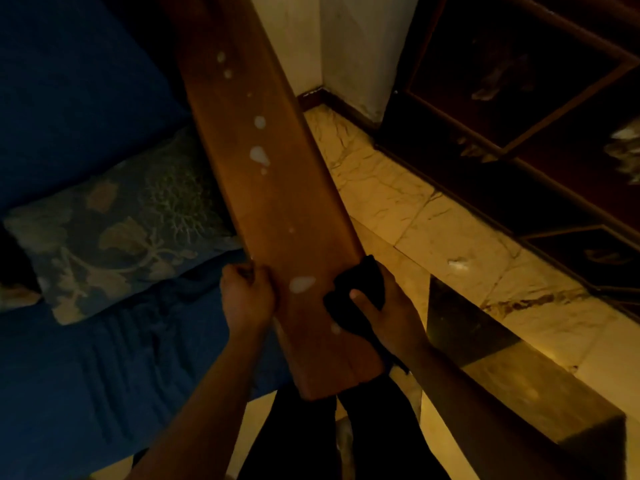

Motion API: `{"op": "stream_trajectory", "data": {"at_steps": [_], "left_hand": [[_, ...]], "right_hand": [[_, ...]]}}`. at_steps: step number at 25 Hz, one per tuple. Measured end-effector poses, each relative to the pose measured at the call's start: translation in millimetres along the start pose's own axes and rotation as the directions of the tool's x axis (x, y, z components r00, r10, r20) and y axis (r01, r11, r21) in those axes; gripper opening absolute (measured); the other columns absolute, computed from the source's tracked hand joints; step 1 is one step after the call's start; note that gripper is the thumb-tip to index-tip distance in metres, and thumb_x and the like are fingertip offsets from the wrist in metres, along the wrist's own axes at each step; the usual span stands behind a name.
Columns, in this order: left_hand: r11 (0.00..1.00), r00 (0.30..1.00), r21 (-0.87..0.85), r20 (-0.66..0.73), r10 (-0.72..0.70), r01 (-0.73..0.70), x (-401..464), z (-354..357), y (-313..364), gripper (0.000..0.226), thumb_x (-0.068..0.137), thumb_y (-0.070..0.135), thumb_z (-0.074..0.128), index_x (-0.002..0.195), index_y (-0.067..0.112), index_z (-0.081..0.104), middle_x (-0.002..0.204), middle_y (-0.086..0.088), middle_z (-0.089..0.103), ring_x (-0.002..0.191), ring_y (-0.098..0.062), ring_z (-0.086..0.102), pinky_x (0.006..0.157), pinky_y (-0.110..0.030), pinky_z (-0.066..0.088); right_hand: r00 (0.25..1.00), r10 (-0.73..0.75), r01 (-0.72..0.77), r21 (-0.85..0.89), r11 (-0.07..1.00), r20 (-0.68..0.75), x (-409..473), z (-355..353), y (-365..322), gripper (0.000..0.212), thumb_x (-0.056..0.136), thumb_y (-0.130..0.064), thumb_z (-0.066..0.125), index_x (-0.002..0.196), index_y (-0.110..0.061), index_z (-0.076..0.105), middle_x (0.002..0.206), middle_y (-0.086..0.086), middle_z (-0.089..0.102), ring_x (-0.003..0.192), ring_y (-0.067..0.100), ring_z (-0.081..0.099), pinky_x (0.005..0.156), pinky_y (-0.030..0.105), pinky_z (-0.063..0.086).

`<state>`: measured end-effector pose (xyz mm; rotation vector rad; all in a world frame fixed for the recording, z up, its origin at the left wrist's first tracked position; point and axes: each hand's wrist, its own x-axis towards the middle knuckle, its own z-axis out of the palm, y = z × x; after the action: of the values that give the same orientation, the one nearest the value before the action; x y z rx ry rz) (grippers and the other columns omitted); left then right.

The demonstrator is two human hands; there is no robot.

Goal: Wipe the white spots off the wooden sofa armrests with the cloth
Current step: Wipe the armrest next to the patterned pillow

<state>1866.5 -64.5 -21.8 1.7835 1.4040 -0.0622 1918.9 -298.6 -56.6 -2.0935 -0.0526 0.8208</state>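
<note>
The fingers of the right hand are curled around a dark cloth, thumb on top, pressing it against the far-side edge of the wooden armrest; the left hand has its fingers wrapped over the armrest's sofa-side edge, gripping the wood. The cloth looks soft, light and limp, so it should bunch and fold under the palm; holding it wadded with the thumb pinning it, as here, seems the sensible grip, with flat pressure for the wipe. The armrest looks rigid, smooth and probably slick, fixed in place, so it will not shift under rubbing. On the armrest, the nearest white spot lies just beside the cloth, between the 2 hands, with another white spot and several smaller ones farther up the armrest. Whether the spots are wet or dried cannot be told. Most of the cloth is hidden under the hand and behind the armrest edge. The blue sofa seat and patterned cushion beside the armrest are dim, and the fingertips of both hands are hidden.
</note>
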Motion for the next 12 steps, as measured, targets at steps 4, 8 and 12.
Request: {"op": "stream_trajectory", "data": {"at_steps": [4,8,12], "left_hand": [[0.992,0.999,-0.123,-0.009,-0.040,0.039,41.9,6.7,18.9,0.029,0.101,0.049,0.052,0.101,0.021,0.050,0.089,0.002,0.061,0.077,-0.013,0.061,0.058,-0.030,0.040],[0.985,0.998,-0.166,-0.008,-0.055,0.053,86.1,7.5,49.1,0.032,0.100,0.054,0.051,0.096,0.023,0.048,0.087,0.002,0.059,0.072,-0.010,0.057,0.053,-0.027,0.036],[0.975,0.999,-0.219,-0.013,-0.036,0.032,137.3,2.7,88.9,0.043,0.099,0.051,0.053,0.117,0.012,0.051,0.109,-0.009,0.064,0.089,-0.022,0.062,0.068,-0.033,0.047]], "right_hand": [[0.999,-0.020,0.020,0.006,1.000,-0.030,49.2,4.8,-42.9,0.086,0.087,-0.076,0.050,0.160,-0.035,0.028,0.150,0.001,0.054,0.135,0.022,0.052,0.107,0.040,0.046],[0.998,-0.016,0.013,-0.034,0.999,-0.063,124.5,14.0,-92.3,0.082,0.091,-0.078,0.047,0.155,-0.028,0.035,0.139,0.005,0.063,0.122,0.027,0.061,0.094,0.042,0.054],[0.996,-0.020,0.019,-0.007,1.000,-0.083,211.4,24.3,-152.8,0.078,0.094,-0.075,0.046,0.152,-0.024,0.042,0.136,0.006,0.064,0.121,0.028,0.062,0.083,0.031,0.042]]}}
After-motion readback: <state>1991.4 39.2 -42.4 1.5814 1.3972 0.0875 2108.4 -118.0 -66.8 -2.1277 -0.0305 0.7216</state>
